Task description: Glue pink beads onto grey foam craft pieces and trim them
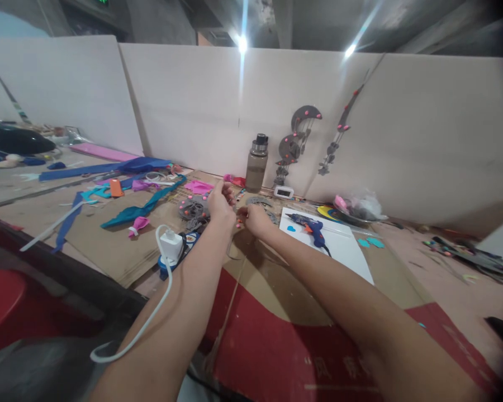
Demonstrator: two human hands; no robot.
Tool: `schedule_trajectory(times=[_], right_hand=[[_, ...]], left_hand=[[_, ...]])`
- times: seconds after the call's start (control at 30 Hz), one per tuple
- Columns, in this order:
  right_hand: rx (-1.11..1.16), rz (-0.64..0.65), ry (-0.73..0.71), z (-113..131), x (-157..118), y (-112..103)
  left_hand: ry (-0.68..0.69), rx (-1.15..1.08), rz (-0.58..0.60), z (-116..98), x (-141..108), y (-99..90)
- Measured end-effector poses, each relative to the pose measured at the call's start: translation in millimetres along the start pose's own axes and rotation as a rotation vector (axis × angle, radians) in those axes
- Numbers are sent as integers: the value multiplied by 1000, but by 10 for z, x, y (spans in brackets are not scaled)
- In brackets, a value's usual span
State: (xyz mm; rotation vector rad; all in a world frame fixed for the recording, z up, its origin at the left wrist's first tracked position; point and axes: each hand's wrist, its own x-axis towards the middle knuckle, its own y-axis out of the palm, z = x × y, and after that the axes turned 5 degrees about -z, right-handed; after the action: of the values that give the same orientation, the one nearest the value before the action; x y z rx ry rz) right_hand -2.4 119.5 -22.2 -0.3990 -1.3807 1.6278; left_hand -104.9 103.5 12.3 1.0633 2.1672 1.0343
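My left hand [221, 200] is raised over the cardboard, its fingers curled; whatever they hold is too small to make out. Close to its right, my right hand [255, 219] is low over the board with thumb and fingers pinched together, and what is between them is hidden. Small pink-red beads [238, 223] lie by the right fingertips. Beside my left hand sits a pile of grey felt pieces with pink dots [193, 207]. More grey pieces [262, 202] lie just behind my right hand. A blue glue gun [315, 229] rests on a white sheet [347, 254].
A bottle [256, 167] and a small white clock [284, 192] stand by the wall. A white charger [171, 244] with a cable is near my left forearm. Blue strips [142, 209] lie left, a bowl [358, 218] right. Grey moon hangings [289, 148] are on the wall.
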Motion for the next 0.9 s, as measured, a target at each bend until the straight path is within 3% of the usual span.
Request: schedule_trajectory(times=[0.3,0.6,0.77,0.9], right_hand=[[-99,9,62,-54,35,129],[-92,-14,39,9,30,104],[-74,-48,-3,-3,-134,-84],[-74,-85,-70,-95,-526,-387]], left_hand=[[41,-98,-47,-168,74,-37],[15,-27,-21,-109,47,-30],[31,50,-21,-42,-1,-16],[160,204,73,66,-99,24]])
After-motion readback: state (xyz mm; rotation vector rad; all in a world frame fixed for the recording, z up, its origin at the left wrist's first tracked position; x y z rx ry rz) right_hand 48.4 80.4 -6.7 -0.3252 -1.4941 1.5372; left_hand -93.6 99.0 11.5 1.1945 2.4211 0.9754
